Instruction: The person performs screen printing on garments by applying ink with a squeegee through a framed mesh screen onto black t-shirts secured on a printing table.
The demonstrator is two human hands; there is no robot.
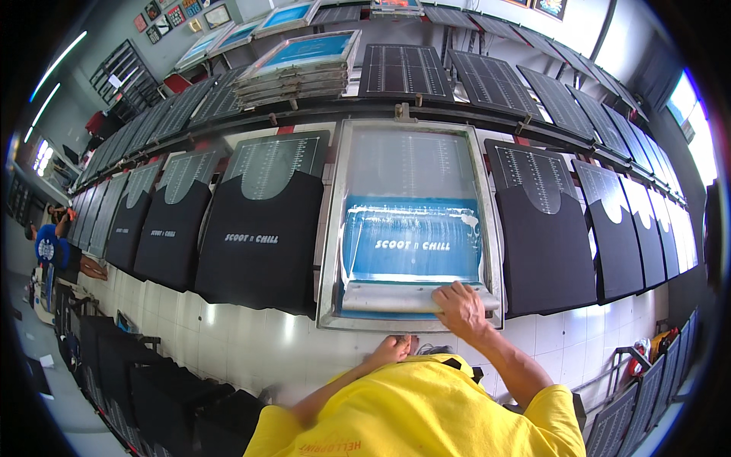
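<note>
My right hand is closed over the right part of a wide grey squeegee, which lies across the near end of a screen printing frame. On the frame's blue mesh, white ink lies in a streaky band at the top and a thin line just beyond the squeegee. White lettering shows in the middle of the mesh. Just off the frame's near edge, my left hand hangs close to my body, its fingers loosely curled with nothing visible in them.
Black shirts on boards flank the frame; the left ones bear white lettering, the right ones are plain. Stacked screens stand on the row behind. Dark boards fill a rack at lower right. Another person is far left.
</note>
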